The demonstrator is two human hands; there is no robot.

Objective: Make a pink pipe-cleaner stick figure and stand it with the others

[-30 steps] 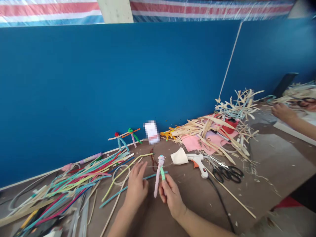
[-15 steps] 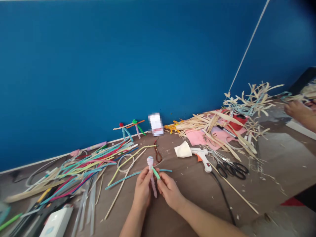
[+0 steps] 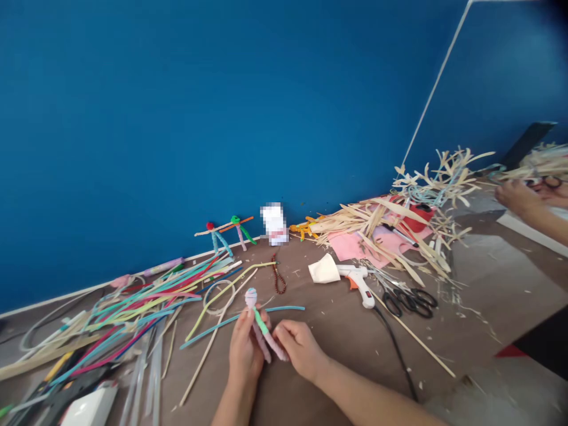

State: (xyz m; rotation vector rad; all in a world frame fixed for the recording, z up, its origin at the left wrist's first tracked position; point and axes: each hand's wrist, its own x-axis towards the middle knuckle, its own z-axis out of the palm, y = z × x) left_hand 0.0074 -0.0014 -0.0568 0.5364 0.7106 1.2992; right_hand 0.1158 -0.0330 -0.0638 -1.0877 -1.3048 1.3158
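Observation:
A small pipe-cleaner figure [image 3: 260, 322], with a pale lilac wound head and two lilac legs, is held upright over the table. My left hand [image 3: 245, 349] is closed around its body just below the head. Green pipe cleaner is wrapped round the upper part of the right leg. My right hand [image 3: 300, 349] is closed at the lower end of that leg, its fingertips partly hidden behind the knuckles. Just behind the hands a blue pipe cleaner [image 3: 284, 308] lies on the brown table [image 3: 341, 349].
Many coloured pipe cleaners [image 3: 155, 305] spread over the left. A glue gun [image 3: 361, 287] with a black cord and scissors [image 3: 412, 302] lie right. Two finished-looking figures [image 3: 222, 231] lean on the blue wall. Pale strips [image 3: 377, 219] pile behind. Another person's hand [image 3: 517, 195] is far right.
My right hand has moved down along the figure's right leg. The green piece, earlier sticking out toward my right fingers, now lies wrapped on that leg. The view has shifted slightly right.

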